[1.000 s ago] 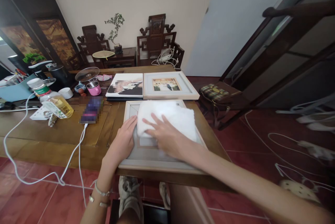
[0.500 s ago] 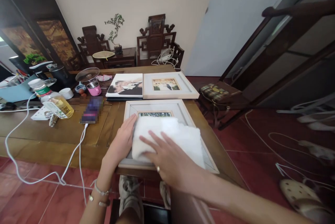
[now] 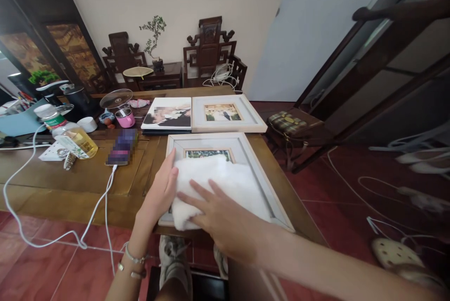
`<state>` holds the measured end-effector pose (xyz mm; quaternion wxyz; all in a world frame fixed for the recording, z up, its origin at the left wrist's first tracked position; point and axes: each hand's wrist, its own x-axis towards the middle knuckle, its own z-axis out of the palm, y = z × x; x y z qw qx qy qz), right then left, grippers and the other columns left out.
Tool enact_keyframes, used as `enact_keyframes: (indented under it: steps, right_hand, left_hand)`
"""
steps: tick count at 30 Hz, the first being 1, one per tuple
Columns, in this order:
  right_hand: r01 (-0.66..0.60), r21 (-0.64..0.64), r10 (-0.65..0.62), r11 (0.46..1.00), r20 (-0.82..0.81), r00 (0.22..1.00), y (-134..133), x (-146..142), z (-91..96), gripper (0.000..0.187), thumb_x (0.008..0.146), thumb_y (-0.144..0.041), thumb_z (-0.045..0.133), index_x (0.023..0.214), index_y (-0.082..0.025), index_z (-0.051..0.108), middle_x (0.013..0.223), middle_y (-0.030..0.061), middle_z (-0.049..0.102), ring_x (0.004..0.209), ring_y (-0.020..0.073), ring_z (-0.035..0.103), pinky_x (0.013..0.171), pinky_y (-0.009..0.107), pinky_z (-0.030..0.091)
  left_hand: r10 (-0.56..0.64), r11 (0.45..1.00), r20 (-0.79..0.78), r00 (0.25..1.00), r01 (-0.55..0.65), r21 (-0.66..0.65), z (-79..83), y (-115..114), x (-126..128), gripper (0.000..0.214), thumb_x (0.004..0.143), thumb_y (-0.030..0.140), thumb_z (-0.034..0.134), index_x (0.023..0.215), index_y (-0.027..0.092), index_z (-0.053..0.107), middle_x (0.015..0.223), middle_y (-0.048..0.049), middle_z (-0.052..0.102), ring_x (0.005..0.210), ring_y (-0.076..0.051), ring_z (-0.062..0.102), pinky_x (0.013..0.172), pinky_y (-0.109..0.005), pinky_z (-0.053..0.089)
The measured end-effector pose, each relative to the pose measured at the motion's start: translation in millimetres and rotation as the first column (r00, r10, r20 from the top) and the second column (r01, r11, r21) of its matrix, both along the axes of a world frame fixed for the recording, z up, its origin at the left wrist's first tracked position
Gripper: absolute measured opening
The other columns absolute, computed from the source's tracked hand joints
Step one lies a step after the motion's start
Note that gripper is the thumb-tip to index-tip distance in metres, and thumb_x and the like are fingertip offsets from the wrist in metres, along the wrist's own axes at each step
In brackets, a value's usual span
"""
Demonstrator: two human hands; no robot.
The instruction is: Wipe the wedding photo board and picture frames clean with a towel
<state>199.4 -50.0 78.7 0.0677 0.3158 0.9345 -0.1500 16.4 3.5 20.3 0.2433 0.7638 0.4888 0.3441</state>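
Observation:
A light wooden picture frame (image 3: pixel 260 181) with a pale mat lies on the table's near end. A folded white cloth (image 3: pixel 218 169) covers much of it, leaving only a strip of the photo (image 3: pixel 206 154) showing near the top. On the cloth, my right hand (image 3: pixel 218 212) presses down flat with its fingers spread; its thumb is partly hidden. My left hand (image 3: pixel 160 188) rests against the frame's left edge, fingers stretched forward and thumb apart, beside the cloth.
Behind lie another framed photo (image 3: pixel 228 113) and a photo-covered album (image 3: pixel 168 113). To the left are a charging phone (image 3: pixel 122 147), a pink cup (image 3: pixel 125 117), a tilted bottle (image 3: pixel 75 139) and a white cable (image 3: pixel 94 212). A plaid bag (image 3: pixel 288 123) sits at the right.
My right hand and the white cloth have slid left and slightly nearer me across the frame. My left hand has shifted a little left, away from the cloth's top corner.

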Motion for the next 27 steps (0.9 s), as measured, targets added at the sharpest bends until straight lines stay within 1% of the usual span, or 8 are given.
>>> enact_keyframes:
  steps: [2,5,9,13,17,20,23,27]
  right_hand:
    - [0.068,-0.069,-0.065,0.995,0.046,0.997,-11.9,13.4,6.0,0.063,0.064,0.002,0.052,0.123,-0.018,0.062,0.155,0.0074,0.026,0.141,0.0414,0.013,0.108,0.07,0.02]
    - [0.192,-0.062,-0.189,0.979,0.046,0.981,-18.0,41.5,9.1,0.065,0.062,0.007,0.044,0.118,-0.02,0.065,0.152,0.0049,0.033,0.141,0.0374,0.018,0.109,0.066,0.025]
    - [0.289,0.067,-0.291,0.955,0.033,0.956,-9.2,78.5,2.7,0.065,0.06,0.007,0.04,0.11,-0.024,0.068,0.146,0.0036,0.044,0.139,0.0333,0.028,0.109,0.062,0.03]
    - [0.368,0.266,-0.373,0.891,-0.035,0.927,27.7,91.3,-6.9,0.061,0.066,0.003,0.04,0.116,-0.019,0.065,0.145,0.0102,0.045,0.136,0.0352,0.036,0.105,0.062,0.034]
    - [0.424,0.377,-0.376,0.823,-0.197,0.905,83.4,66.6,-11.4,0.062,0.069,0.002,0.04,0.127,-0.015,0.057,0.145,0.0162,0.043,0.13,0.0347,0.044,0.102,0.058,0.038]
    - [0.292,0.358,-0.204,0.887,-0.263,0.943,112.9,26.7,-11.6,0.064,0.07,0.003,0.042,0.129,-0.018,0.055,0.149,0.0115,0.04,0.139,0.0325,0.03,0.109,0.058,0.027]
    - [0.132,0.291,-0.06,0.948,-0.245,0.968,122.9,-10.3,-11.8,0.063,0.07,0.005,0.042,0.126,-0.02,0.057,0.146,0.008,0.045,0.142,0.0263,0.024,0.113,0.052,0.021]
    - [0.159,0.268,-0.106,0.95,-0.203,0.973,119.8,-16.8,-12.9,0.056,0.072,0.004,0.04,0.121,-0.017,0.061,0.135,0.0126,0.056,0.139,0.0255,0.032,0.111,0.049,0.026]
  left_hand:
    - [-0.013,1.0,-0.091,0.996,0.014,0.005,-1.5,0.7,1.8,0.053,0.099,0.038,0.03,0.147,0.015,0.029,0.154,-0.0117,0.031,0.143,-0.021,0.027,0.118,-0.042,0.022]
    - [-0.03,0.998,-0.191,0.981,0.039,0.047,-4.1,1.6,4.1,0.047,0.098,0.03,0.036,0.143,0.017,0.037,0.153,-0.0125,0.034,0.143,-0.023,0.028,0.117,-0.045,0.026]
    - [-0.037,0.997,-0.21,0.977,0.049,0.052,-6.3,1.7,3.9,0.045,0.096,0.02,0.036,0.14,0.018,0.04,0.151,-0.0125,0.037,0.143,-0.023,0.029,0.115,-0.047,0.028]
    - [-0.043,0.997,-0.174,0.984,0.054,0.062,-6.0,1.8,1.9,0.054,0.085,0.001,0.033,0.136,0.014,0.046,0.149,-0.0145,0.039,0.142,-0.022,0.031,0.116,-0.047,0.028]
    - [-0.067,0.994,-0.165,0.984,0.079,0.07,-7.0,2.2,0.8,0.06,0.077,-0.006,0.032,0.133,0.013,0.048,0.148,-0.0152,0.041,0.141,-0.022,0.032,0.116,-0.049,0.028]
    - [-0.075,0.993,-0.152,0.985,0.088,0.084,-9.2,2.9,0.4,0.061,0.076,-0.007,0.032,0.131,0.015,0.05,0.145,-0.0138,0.044,0.141,-0.023,0.031,0.114,-0.051,0.029]
    - [-0.083,0.991,-0.157,0.984,0.097,0.089,-8.8,3.8,0.1,0.059,0.076,-0.005,0.034,0.128,0.017,0.053,0.14,-0.0132,0.048,0.139,-0.025,0.035,0.111,-0.05,0.033]
    - [-0.079,0.993,-0.167,0.983,0.092,0.074,-6.4,4.8,-0.1,0.057,0.076,-0.004,0.034,0.123,0.019,0.056,0.136,-0.0118,0.052,0.134,-0.024,0.042,0.11,-0.049,0.036]
